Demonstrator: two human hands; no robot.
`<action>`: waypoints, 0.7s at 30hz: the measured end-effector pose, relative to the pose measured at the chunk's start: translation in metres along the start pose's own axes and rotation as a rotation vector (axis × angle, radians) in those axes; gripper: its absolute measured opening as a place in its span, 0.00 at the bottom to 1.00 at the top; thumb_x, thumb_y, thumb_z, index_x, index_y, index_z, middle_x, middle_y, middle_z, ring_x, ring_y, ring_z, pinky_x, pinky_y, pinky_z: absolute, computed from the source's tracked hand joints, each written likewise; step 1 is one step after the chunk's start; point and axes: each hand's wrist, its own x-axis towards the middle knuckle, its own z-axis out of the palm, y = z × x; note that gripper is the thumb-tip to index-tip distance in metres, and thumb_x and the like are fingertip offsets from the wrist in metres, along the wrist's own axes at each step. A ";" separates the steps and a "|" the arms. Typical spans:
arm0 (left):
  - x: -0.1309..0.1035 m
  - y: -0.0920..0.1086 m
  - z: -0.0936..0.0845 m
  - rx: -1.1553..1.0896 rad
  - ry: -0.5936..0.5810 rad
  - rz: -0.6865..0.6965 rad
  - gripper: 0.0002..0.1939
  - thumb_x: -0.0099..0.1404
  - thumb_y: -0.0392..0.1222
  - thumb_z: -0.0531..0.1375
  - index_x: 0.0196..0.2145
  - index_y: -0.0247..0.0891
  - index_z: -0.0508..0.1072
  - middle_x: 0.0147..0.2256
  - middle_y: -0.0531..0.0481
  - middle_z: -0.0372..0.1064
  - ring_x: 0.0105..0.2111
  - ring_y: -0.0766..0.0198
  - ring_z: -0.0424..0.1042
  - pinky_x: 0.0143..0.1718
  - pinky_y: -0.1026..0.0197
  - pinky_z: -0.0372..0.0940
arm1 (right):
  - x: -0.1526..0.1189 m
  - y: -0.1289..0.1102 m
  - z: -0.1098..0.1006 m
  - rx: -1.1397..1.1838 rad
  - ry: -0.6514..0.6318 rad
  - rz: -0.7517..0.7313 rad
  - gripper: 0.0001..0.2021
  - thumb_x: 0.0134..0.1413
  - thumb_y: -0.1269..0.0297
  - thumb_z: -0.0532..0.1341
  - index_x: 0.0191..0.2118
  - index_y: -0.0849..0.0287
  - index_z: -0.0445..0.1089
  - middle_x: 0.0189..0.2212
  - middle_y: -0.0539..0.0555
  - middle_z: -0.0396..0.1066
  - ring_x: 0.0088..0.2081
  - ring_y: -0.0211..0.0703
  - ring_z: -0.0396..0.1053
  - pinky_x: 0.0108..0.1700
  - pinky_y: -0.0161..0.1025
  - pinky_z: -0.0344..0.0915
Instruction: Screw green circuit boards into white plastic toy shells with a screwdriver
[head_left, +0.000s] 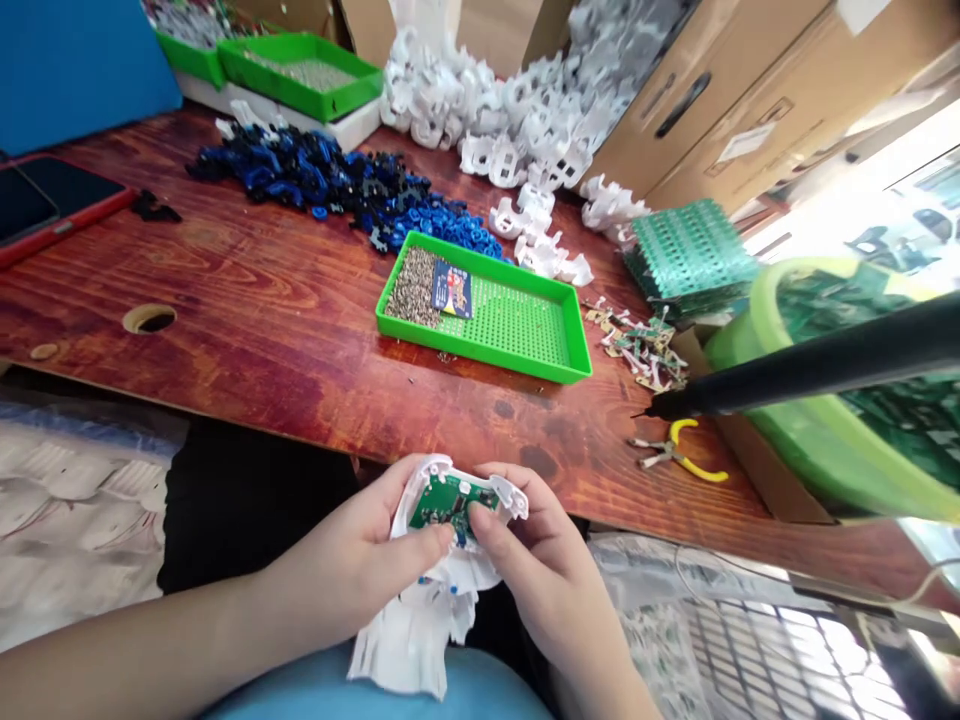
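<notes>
A white plastic shell [412, 497] is held between both hands near the table's front edge. Inside it lies a green circuit board [442, 493] with small dark parts. My left hand [375, 555] wraps the shell's left side, its thumb on the board's lower part. On the right side, my right hand [529, 545] grips the shell, its thumb pressing on the board. More white plastic pieces [405, 640] hang or lie below the shell, over the lap; how they connect is hidden.
A green tray [487, 350] with small screws and a card stands mid-table. Behind it are blue and black parts [300, 175] and white shells [517, 110]. Yellow-handled pliers [686, 460], a black tool [810, 360] and a green tub [780, 440] are at right.
</notes>
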 end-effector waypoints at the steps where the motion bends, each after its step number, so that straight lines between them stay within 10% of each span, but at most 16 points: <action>1: 0.005 0.006 -0.001 -0.092 -0.010 -0.027 0.12 0.61 0.37 0.61 0.44 0.40 0.70 0.33 0.51 0.72 0.33 0.65 0.71 0.34 0.66 0.66 | 0.003 -0.004 -0.003 -0.045 0.008 -0.055 0.16 0.53 0.55 0.62 0.47 0.50 0.65 0.37 0.48 0.70 0.34 0.34 0.67 0.35 0.30 0.65; 8: 0.038 0.051 -0.002 -0.447 -0.088 0.032 0.19 0.57 0.28 0.61 0.46 0.38 0.70 0.34 0.46 0.76 0.28 0.63 0.74 0.32 0.61 0.68 | 0.073 -0.080 -0.006 -0.719 0.446 -0.601 0.10 0.57 0.55 0.56 0.42 0.52 0.66 0.38 0.51 0.71 0.39 0.39 0.70 0.40 0.36 0.68; 14: 0.038 0.049 -0.023 -0.530 -0.108 -0.041 0.23 0.53 0.28 0.63 0.48 0.36 0.71 0.31 0.45 0.76 0.29 0.61 0.74 0.33 0.61 0.66 | 0.212 -0.158 0.009 -1.413 0.303 -0.429 0.07 0.58 0.65 0.56 0.40 0.58 0.70 0.39 0.54 0.72 0.40 0.45 0.70 0.43 0.45 0.67; 21: 0.042 0.037 -0.048 -0.620 -0.197 -0.126 0.16 0.55 0.37 0.65 0.43 0.38 0.73 0.23 0.49 0.71 0.22 0.67 0.66 0.25 0.67 0.57 | 0.305 -0.161 0.008 -1.686 0.120 -0.355 0.14 0.59 0.60 0.57 0.48 0.61 0.66 0.48 0.56 0.66 0.46 0.44 0.67 0.48 0.48 0.67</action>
